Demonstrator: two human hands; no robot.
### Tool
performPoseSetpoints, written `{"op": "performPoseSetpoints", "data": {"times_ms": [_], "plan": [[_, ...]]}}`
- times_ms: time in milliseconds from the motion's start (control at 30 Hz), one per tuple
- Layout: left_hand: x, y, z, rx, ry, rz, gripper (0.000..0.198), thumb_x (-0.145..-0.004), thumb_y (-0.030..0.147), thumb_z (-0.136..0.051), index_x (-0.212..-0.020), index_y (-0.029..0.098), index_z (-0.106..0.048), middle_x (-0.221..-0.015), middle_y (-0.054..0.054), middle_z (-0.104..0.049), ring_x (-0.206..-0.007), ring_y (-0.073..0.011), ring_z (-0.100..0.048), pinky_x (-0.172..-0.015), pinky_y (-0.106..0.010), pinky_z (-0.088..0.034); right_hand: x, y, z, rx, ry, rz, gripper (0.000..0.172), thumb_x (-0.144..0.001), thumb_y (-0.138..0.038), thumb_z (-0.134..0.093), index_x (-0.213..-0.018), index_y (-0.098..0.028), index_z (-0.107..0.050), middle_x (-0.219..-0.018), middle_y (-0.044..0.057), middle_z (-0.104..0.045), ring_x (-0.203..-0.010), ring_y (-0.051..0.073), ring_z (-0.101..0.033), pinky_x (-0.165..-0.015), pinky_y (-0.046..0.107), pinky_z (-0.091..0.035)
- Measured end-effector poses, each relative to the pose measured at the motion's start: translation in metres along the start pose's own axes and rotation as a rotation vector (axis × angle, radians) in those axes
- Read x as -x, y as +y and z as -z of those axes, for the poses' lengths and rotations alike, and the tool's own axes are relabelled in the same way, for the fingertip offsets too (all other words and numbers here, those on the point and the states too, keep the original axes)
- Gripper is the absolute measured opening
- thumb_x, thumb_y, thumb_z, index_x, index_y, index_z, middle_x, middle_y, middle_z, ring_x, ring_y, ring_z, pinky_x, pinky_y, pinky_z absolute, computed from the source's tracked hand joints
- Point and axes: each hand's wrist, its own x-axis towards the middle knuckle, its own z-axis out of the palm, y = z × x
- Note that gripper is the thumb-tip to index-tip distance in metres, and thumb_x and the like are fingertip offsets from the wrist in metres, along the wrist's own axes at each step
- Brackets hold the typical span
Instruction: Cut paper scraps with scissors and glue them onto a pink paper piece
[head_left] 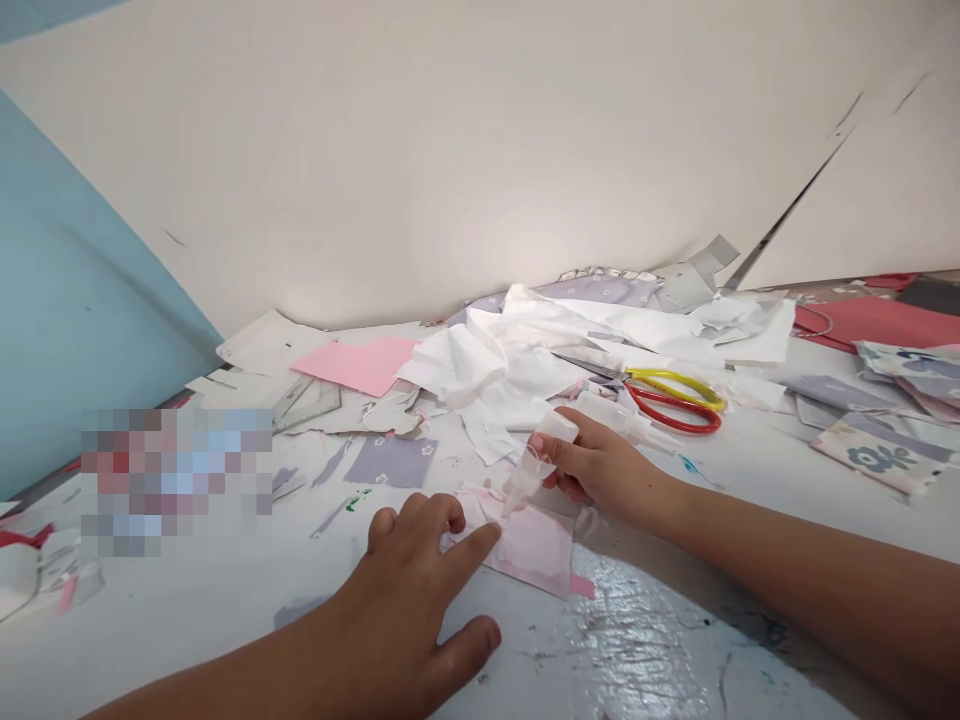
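A pink rectangular piece (pixel 531 548) lies flat on the white table, with a small pink strip (pixel 582 587) showing past its right edge. My right hand (pixel 592 465) is closed around a translucent squeeze bottle (pixel 534 462), whose narrow nozzle points down at the upper part of the pink piece. My left hand (pixel 427 590) is at the piece's left side, index fingertip close to the nozzle, thumb spread apart and the other fingers bent; it grips nothing visible. What its bent fingertips touch is hard to tell.
Scissors (pixel 671 398) with yellow and red handles lie behind my right hand. White cloth (pixel 487 360) is heaped at the back. A pink sheet (pixel 356 364), a lilac patch (pixel 391 461) and patterned pieces (pixel 881 453) lie around. A pale wall (pixel 450 150) rises behind.
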Motion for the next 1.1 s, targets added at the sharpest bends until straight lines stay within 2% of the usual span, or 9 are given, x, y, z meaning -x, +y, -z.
{"op": "performPoseSetpoints", "data": {"times_ms": [400, 700, 800, 900, 967, 1100], "plan": [[0.002, -0.002, -0.002, -0.024, 0.049, -0.044, 0.045, -0.074, 0.038, -0.050, -0.118, 0.028, -0.050, -0.103, -0.008, -0.044, -0.090, -0.0239, -0.039, -0.081, -0.045, -0.034, 0.001, -0.001, -0.001, -0.023, -0.016, 0.054, 0.033, -0.075, -0.051, -0.054, -0.081, -0.020, -0.046, -0.056, -0.003, -0.057, -0.044, 0.010, -0.046, -0.044, 0.022, -0.031], [0.003, 0.000, -0.001, -0.008, 0.042, -0.018, 0.045, -0.071, 0.034, -0.053, -0.116, 0.029, -0.052, -0.102, -0.008, -0.044, -0.088, -0.0242, -0.038, -0.080, -0.047, -0.034, 0.006, -0.011, -0.002, -0.044, -0.027, 0.010, 0.027, -0.073, -0.042, -0.059, -0.074, -0.021, -0.044, -0.054, -0.003, -0.058, -0.043, 0.009, -0.043, -0.046, 0.023, -0.031], [0.003, -0.001, -0.001, -0.011, 0.030, -0.013, 0.046, -0.072, 0.035, -0.054, -0.117, 0.028, -0.052, -0.104, -0.008, -0.044, -0.089, -0.0245, -0.039, -0.080, -0.048, -0.033, 0.007, -0.014, -0.002, 0.011, -0.017, -0.003, 0.025, -0.075, -0.042, -0.057, -0.076, -0.021, -0.043, -0.052, -0.004, -0.056, -0.045, 0.010, -0.045, -0.049, 0.024, -0.034], [0.003, -0.001, 0.000, -0.008, 0.024, -0.018, 0.046, -0.072, 0.033, -0.054, -0.117, 0.029, -0.051, -0.104, -0.008, -0.044, -0.090, -0.0247, -0.039, -0.081, -0.048, -0.033, 0.009, -0.014, -0.003, 0.068, -0.007, 0.044, 0.026, -0.075, -0.044, -0.057, -0.078, -0.022, -0.045, -0.046, -0.007, -0.048, -0.049, 0.013, -0.048, -0.052, 0.026, -0.037], [0.003, -0.001, 0.000, -0.005, 0.028, -0.025, 0.046, -0.072, 0.033, -0.053, -0.118, 0.028, -0.051, -0.103, -0.008, -0.044, -0.091, -0.0251, -0.039, -0.082, -0.048, -0.033, 0.013, -0.017, -0.003, 0.134, -0.014, 0.084, 0.029, -0.075, -0.049, -0.056, -0.078, -0.022, -0.045, -0.048, -0.007, -0.046, -0.051, 0.014, -0.049, -0.052, 0.026, -0.037], [0.004, -0.001, -0.001, -0.006, 0.049, -0.035, 0.046, -0.073, 0.035, -0.052, -0.118, 0.028, -0.051, -0.104, -0.008, -0.045, -0.093, -0.0250, -0.039, -0.083, -0.048, -0.033, 0.025, -0.028, -0.002, 0.455, -0.030, 0.192, 0.033, -0.072, -0.054, -0.056, -0.073, -0.023, -0.045, -0.057, -0.003, -0.052, -0.054, 0.016, -0.047, -0.048, 0.026, -0.031]]}}
